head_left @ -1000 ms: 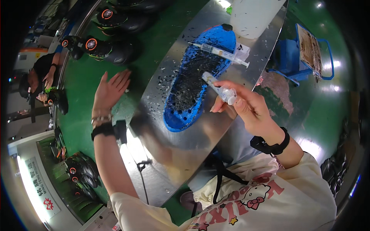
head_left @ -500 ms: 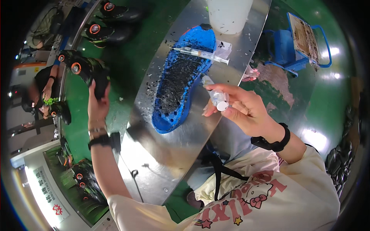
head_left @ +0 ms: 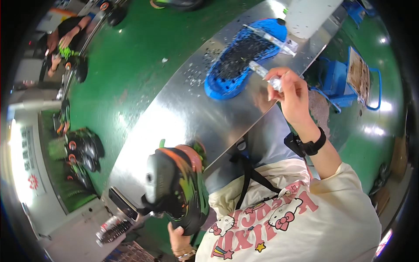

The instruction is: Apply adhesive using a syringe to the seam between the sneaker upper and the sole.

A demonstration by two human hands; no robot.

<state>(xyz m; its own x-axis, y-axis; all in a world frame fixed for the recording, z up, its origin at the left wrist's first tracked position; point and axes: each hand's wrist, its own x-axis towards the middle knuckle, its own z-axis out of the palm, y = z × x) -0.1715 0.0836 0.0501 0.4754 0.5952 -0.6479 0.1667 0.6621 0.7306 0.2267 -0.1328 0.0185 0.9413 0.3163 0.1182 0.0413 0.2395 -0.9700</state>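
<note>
A black shoe (head_left: 168, 187) with orange and green parts is in my left hand (head_left: 179, 242), held close to my body over the near table edge. My left fingers grip its lower end; part of that grip is hidden behind the shoe. My right hand (head_left: 288, 89) is closed around a slim clear syringe (head_left: 260, 70) that looks wrapped in white. Its tip points toward a blue sole-shaped tray (head_left: 218, 91) strewn with black crumbs. Across the tray's far end lies another clear syringe (head_left: 275, 40).
A white bucket (head_left: 312, 17) stands at the metal table's (head_left: 179, 102) far end. Black flakes litter the table. A phone (head_left: 122, 203) lies at the near left corner. A blue cart (head_left: 338, 81) is at right. More shoes (head_left: 83, 148) and a co-worker's hands (head_left: 65, 39) are at left.
My left hand has brought a shoe from the far left in toward my body. The right hand still holds the syringe, now turned toward the tray. The whole view has shifted.
</note>
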